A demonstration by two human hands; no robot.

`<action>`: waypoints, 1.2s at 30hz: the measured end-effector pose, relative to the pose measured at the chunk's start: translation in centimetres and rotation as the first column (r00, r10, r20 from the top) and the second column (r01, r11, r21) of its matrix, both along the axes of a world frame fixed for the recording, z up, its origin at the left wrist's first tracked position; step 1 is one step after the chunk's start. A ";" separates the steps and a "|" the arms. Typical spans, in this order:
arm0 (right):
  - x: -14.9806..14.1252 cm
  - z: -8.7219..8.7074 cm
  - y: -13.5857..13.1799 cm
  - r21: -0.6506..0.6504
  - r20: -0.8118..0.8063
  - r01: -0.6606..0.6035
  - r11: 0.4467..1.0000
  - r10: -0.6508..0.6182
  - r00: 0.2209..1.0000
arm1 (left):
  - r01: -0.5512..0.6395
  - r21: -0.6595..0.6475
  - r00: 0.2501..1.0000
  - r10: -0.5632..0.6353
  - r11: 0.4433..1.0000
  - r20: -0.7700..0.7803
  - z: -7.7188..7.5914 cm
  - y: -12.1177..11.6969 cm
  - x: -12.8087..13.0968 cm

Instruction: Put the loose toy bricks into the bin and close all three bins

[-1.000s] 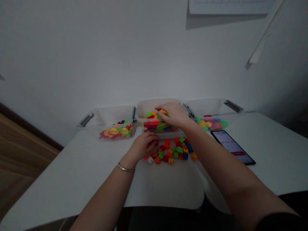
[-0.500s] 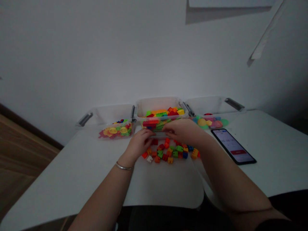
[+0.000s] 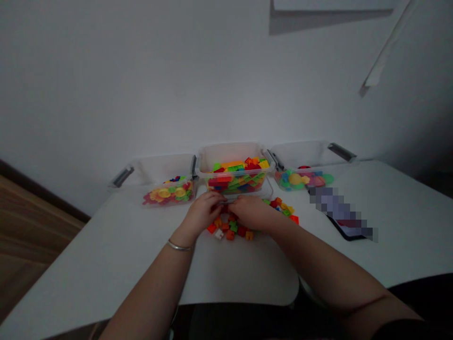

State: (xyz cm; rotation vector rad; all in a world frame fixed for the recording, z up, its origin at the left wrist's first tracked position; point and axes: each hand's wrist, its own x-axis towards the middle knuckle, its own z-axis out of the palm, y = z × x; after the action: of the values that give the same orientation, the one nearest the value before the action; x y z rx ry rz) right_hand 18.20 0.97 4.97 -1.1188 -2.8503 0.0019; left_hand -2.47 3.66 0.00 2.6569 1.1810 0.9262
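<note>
At mid-frame: left hand (image 3: pixel 203 213), right hand (image 3: pixel 254 213) by loose blocks (image 3: pixel 233 226) | fingers curled, any hold hidden, cannot tell | best pinched singly

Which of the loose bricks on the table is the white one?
The white brick nearest you, below the left hand in the picture, between two orange-red bricks. The other loose bricks I can make out are brightly coloured.

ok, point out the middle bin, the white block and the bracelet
Middle bin (image 3: pixel 231 154): head view, bare inner back wall.
White block (image 3: pixel 219 234): head view, middle of its visible surface.
Bracelet (image 3: pixel 180 247): head view, visible middle of the band.
</note>
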 end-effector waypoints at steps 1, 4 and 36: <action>0.0 -0.1 0.1 0.000 -0.003 -0.007 1.000 0.007 1.000 | 0.003 -0.010 1.000 -0.003 1.000 0.000 0.0 0.0 0.0; 0.1 -0.4 0.3 -0.010 -0.003 0.000 1.000 0.000 1.000 | 0.011 -0.027 1.000 -0.011 1.000 0.003 0.1 -0.1 0.1; 7.7 1.9 5.7 0.025 -0.799 0.553 0.833 -0.316 0.512 | 0.062 -0.084 0.998 -0.064 0.994 -0.021 0.1 -0.2 0.0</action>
State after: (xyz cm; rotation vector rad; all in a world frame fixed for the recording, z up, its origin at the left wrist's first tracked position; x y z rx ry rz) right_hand 25.92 6.66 6.83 -1.3244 -1.6813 0.0375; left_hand -2.49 3.46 0.14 2.6296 1.1076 0.8190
